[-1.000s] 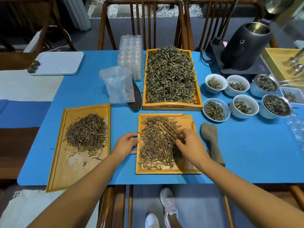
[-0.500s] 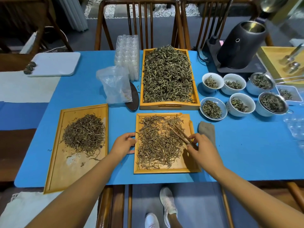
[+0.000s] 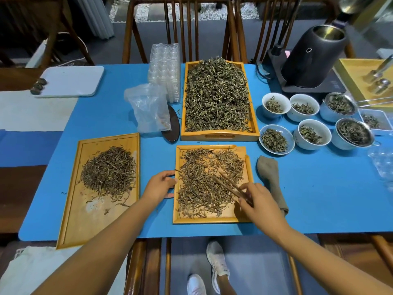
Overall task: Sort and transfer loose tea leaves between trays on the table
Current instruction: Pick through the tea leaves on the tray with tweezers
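The right hand (image 3: 260, 202) pinches wooden tweezers (image 3: 230, 186) whose long axis points up-left into the tea leaves (image 3: 202, 188); the left hand (image 3: 160, 185) grips the middle tray (image 3: 212, 219) edge.

Tabletop (image 3: 319, 188): blue surface.
Near middle: small wooden tray (image 3: 212, 219) of spread tea leaves.
Near left: long wooden tray (image 3: 70, 220) bearing a heap of leaves, well apart from the small one.
Far middle: deep wooden tray (image 3: 220, 136) piled with greener leaves.
Beside it, left: clear plastic bag (image 3: 148, 109) partly over a dark oval dish (image 3: 173, 128); stacked clear plastic cups (image 3: 164, 69) behind.
Right of small tray: folded grey cloth (image 3: 271, 177), just beside it.
Right side: six white bowls (image 3: 309, 135) of leaves in two rows; two seem to hold metal strainers.
Far right: black kettle (image 3: 312, 60) on a dark base.
Far left: white board (image 3: 70, 80).
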### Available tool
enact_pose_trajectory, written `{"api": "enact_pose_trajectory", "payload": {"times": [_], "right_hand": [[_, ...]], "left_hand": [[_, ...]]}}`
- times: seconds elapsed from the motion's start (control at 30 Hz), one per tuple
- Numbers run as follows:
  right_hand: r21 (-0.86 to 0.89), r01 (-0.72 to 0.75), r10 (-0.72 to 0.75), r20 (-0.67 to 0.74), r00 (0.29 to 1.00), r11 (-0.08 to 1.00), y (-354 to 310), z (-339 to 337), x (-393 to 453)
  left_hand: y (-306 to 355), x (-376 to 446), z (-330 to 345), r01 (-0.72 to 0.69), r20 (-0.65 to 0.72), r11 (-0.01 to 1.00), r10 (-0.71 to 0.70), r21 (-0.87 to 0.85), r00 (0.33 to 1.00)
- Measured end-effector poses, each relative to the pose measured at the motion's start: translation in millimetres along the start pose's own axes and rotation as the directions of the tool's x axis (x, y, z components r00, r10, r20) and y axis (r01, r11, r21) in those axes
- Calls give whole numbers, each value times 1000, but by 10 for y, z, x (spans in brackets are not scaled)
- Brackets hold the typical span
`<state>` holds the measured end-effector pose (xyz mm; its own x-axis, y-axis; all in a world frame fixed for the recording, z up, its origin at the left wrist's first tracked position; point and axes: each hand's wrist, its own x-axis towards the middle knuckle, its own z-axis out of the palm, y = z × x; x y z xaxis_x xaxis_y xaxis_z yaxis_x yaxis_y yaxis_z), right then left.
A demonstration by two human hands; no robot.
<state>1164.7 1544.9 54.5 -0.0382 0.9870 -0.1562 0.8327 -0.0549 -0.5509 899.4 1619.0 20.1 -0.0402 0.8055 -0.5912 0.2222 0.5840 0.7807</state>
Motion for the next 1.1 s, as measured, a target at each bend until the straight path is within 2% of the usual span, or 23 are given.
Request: {"api": "enact_pose_trajectory", "payload": {"times": [0.1, 0.37, 0.5, 0.67, 1.1], "right_hand": [[-44, 29, -27, 52, 998, 999, 57, 54, -104], [-7, -119, 119, -16, 993, 993, 221, -56, -251], [39, -81, 82, -38, 996, 996, 140, -36, -252], [31, 11, -12, 41, 999, 999, 22, 125, -299], [-53, -48, 50, 39, 998, 997, 220, 19, -538]], "left_hand": [[-8, 4, -2, -1, -3, 1000, 1, 2, 1000], [-21, 6, 3, -4, -6, 1000, 4, 6, 1000], [-29, 9, 0, -5, -7, 1000, 5, 6, 1000], [-21, 12, 7, -8, -6, 1000, 8, -2, 1000], [-48, 41, 9, 1, -10, 1000, -1, -3, 1000]]}}
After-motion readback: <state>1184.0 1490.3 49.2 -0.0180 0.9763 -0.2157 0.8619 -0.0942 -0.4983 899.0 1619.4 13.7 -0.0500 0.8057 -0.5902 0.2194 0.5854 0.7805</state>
